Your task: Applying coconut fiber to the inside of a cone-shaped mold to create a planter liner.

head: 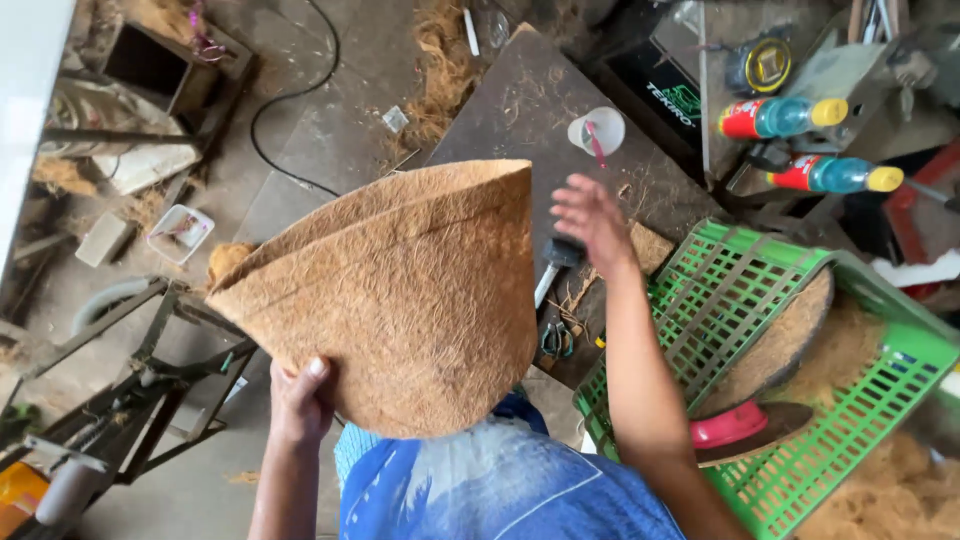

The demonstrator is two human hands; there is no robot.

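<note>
Coir cone [400, 290] (left hand [298, 400] gripping) points narrow end toward the person.

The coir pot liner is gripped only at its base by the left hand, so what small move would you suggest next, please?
Probably bring the right hand, open and empty above the board, onto the coir liner: the left hand alone holds its narrow end.
</note>
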